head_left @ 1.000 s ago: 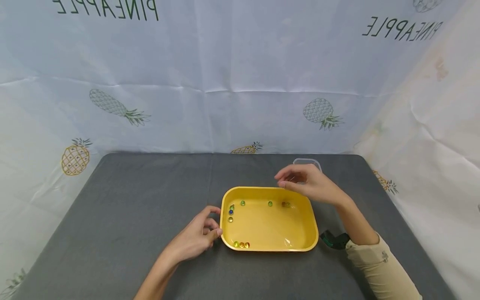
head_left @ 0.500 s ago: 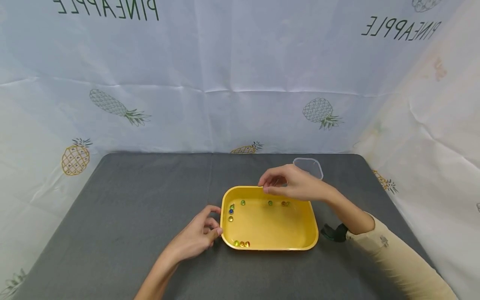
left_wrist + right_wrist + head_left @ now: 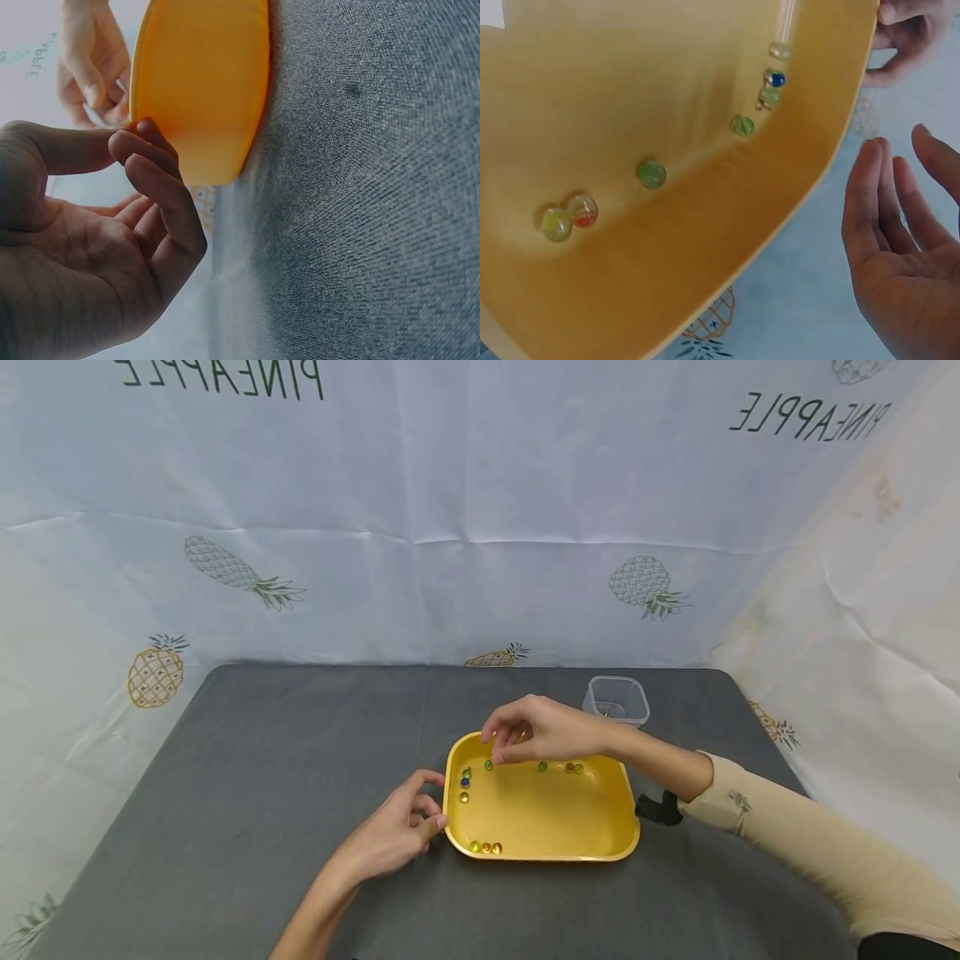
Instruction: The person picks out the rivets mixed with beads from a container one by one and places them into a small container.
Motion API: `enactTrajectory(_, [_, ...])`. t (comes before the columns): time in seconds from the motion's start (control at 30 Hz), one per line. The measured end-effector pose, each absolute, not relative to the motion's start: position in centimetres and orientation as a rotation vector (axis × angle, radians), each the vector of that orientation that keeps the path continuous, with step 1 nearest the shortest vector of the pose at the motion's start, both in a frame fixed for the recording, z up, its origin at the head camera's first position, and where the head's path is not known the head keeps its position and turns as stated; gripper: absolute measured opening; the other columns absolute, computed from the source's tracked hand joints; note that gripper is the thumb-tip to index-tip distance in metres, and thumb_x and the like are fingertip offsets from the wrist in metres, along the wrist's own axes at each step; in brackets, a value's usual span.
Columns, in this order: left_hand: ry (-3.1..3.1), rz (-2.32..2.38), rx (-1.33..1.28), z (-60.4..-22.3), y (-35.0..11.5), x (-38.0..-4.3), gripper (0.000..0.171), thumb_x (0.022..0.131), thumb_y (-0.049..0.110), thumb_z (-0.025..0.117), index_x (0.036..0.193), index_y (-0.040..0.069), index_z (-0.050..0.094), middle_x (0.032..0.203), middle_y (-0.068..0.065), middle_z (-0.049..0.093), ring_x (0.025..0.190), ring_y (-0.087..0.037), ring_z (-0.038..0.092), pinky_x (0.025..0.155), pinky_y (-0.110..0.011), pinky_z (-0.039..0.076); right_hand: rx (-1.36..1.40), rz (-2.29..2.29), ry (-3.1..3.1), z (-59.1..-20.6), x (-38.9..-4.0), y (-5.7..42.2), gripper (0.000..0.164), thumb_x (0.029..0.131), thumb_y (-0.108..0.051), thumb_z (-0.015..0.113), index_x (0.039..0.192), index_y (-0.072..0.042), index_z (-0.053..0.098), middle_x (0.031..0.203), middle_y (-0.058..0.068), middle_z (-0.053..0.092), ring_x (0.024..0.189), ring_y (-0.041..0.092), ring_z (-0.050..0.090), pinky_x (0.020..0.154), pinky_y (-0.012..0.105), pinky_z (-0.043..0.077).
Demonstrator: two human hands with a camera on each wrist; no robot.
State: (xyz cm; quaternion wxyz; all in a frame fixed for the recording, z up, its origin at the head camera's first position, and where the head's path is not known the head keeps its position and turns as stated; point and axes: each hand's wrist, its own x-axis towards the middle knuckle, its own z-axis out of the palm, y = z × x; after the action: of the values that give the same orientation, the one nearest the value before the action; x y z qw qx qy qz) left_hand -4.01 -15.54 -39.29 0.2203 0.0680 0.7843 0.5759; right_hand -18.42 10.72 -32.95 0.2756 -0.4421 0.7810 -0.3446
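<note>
A yellow tray (image 3: 551,810) lies on the dark table with several glass marbles in it. Fingers and thumb of my left hand (image 3: 393,831) pinch the tray's left rim, as the left wrist view shows up close. Above the tray's far-left part hovers my right hand (image 3: 543,729), thumb and fingers apart and nothing between them. Just under its fingertips in the head view is a green marble (image 3: 488,765). A blue marble (image 3: 465,782) sits among others along the left wall. Another green marble (image 3: 652,173) lies along the far wall, with a red-and-clear marble (image 3: 583,211) nearby.
Behind the tray at the right stands a clear plastic container (image 3: 617,700), partly hidden by the right forearm. A dark band (image 3: 660,810) hangs below the right wrist. Pineapple-printed cloth (image 3: 420,602) walls off the table's far side.
My right hand has moved left over the tray from its far-right corner, baring more of the clear container. The left hand and the marbles have stayed put.
</note>
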Motion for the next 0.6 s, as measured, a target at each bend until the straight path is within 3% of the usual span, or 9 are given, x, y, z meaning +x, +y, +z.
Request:
enactTrajectory(0.23, [2.17, 1.59, 0.196, -39.2, -15.6, -4.1, 0.049, 0.108, 0.007, 0.061, 0.151, -0.003, 0.039, 0.092, -0.01, 0.065, 0.065, -0.013, 0.055, 0.058, -0.025, 0.044, -1.059, -1.021, 1.986, -33.8, -18.5, 9.6, 0.036, 0.1, -0.009, 0.078, 0.132, 0.004, 0.069, 0.115, 0.017, 0.08, 0.105, 0.017, 0.078, 0.095, 0.028, 0.063])
enactTrajectory(0.47, [2.19, 1.58, 0.201, -39.2, -15.6, -4.2, 0.046, 0.109, 0.006, 0.059, 0.15, -0.003, 0.04, 0.093, -0.014, 0.066, 0.066, -0.013, 0.055, 0.058, -0.025, 0.044, -0.957, -1.035, 1.89, -35.0, -18.4, 8.7, 0.035, 0.102, -0.002, 0.072, 0.135, 0.007, 0.067, 0.121, 0.032, 0.076, 0.114, 0.049, 0.074, 0.091, 0.033, 0.065])
enactTrajectory(0.6, [2.187, 1.581, 0.204, -39.3, -15.6, -4.1, 0.046, 0.109, 0.006, 0.059, 0.15, -0.003, 0.04, 0.092, -0.013, 0.066, 0.065, -0.013, 0.055, 0.058, -0.025, 0.044, -0.887, -0.99, 1.871, -35.7, -18.3, 8.2, 0.039, 0.104, 0.0, 0.069, 0.14, 0.009, 0.062, 0.122, 0.031, 0.076, 0.114, 0.046, 0.075, 0.094, 0.04, 0.066])
